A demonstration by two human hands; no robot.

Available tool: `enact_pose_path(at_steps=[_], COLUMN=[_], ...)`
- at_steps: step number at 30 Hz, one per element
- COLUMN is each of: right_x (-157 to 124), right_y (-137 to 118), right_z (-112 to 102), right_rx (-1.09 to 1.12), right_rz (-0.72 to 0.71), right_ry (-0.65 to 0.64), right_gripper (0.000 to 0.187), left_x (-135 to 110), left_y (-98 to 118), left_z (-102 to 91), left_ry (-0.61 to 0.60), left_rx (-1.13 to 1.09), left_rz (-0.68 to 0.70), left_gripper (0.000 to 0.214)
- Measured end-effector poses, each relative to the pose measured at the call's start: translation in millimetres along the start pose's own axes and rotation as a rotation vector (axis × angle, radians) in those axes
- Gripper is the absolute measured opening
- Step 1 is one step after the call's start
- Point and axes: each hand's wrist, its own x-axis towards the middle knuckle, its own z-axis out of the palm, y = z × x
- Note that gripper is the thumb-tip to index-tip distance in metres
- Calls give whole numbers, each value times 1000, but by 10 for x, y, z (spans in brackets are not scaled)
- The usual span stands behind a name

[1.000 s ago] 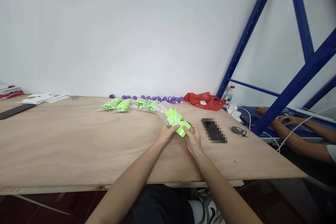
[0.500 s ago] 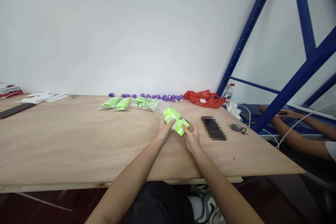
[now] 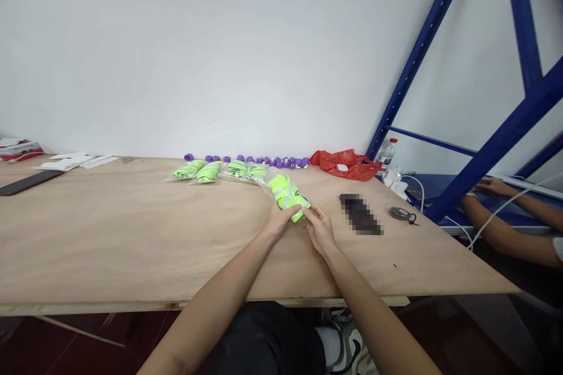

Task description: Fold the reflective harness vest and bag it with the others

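Note:
Above the middle of the table I hold a folded neon-yellow reflective bundle (image 3: 285, 188) with silver strips, partly inside a clear plastic bag. Its exact kind I cannot make out. My left hand (image 3: 278, 220) is closed on its lower left side, thumb on top. With thumb and fingers, my right hand (image 3: 320, 228) pinches the lower right end. Both hands nearly meet there. Behind and to the left lie several similar bagged packs, among them a left pack (image 3: 188, 170) and its neighbour (image 3: 208, 173).
Several purple rolls (image 3: 278, 162) line the wall. A red plastic bag (image 3: 347, 165) and a bottle (image 3: 387, 153) stand back right. A pixelated dark object (image 3: 360, 214) and a round metal item (image 3: 399, 213) lie right. Another person's hands (image 3: 495, 186) are beyond the blue frame (image 3: 497, 143).
Both thumbs have come closer together at the bundle's lower end, and the bundle has tipped slightly. The view has shifted a little; the other person's hands have moved.

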Motion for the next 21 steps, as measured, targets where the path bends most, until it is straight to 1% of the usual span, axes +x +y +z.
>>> enact_pose_path(at_steps=[5, 11, 18, 21], right_x=[13, -1, 7, -11], right_y=[-13, -40, -56, -88], right_z=[-30, -21, -41, -35], right_rx=[15, 48, 65, 25], right_rz=[43, 87, 118, 154], right_ry=[-48, -119, -119, -160], right_gripper=[33, 32, 32, 31], left_x=[-58, -66, -41, -43], left_y=[14, 27, -4, 21], left_z=[48, 76, 53, 51], left_ry=[-70, -142, -75, -37], left_rx=[66, 45, -101, -165], left_rz=[-3, -12, -56, -74], left_gripper=[50, 53, 54, 53])
